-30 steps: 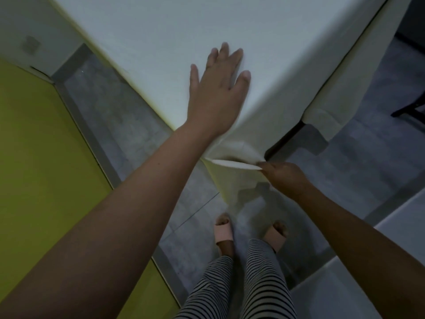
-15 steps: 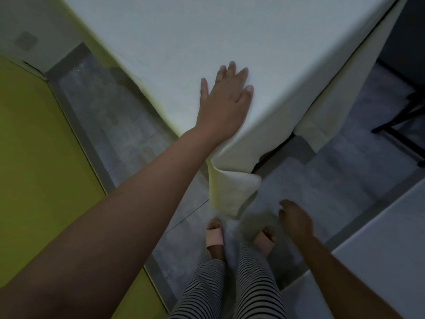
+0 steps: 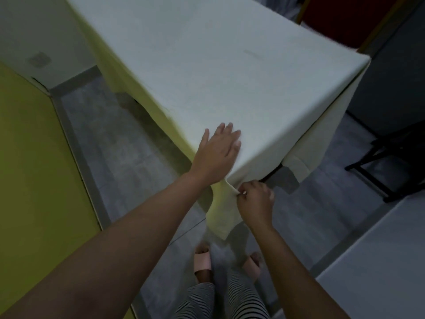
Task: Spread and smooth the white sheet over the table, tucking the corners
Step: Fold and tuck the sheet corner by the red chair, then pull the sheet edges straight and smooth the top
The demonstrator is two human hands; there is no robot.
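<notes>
The white sheet [image 3: 207, 65] covers the whole table top and hangs down its sides. My left hand [image 3: 217, 155] lies flat, fingers apart, on the sheet at the near corner of the table. Just below that corner my right hand [image 3: 254, 199] pinches a fold of the hanging sheet between thumb and fingers. The loose corner flap [image 3: 222, 217] droops from that fold toward the floor. The table itself is hidden under the sheet, apart from a dark edge [image 3: 272, 173] to the right of my right hand.
A yellow wall [image 3: 34, 169] runs close along the left, with a grey floor strip between it and the table. A dark folding chair [image 3: 391, 162] stands at the right. Another pale surface [image 3: 379, 272] fills the lower right. My feet in pink slippers [image 3: 202, 261] stand below the corner.
My right hand, which had dropped away low and empty, has come back up and pinched the sheet under the corner. My left hand stays flat on the corner. The view has pulled back.
</notes>
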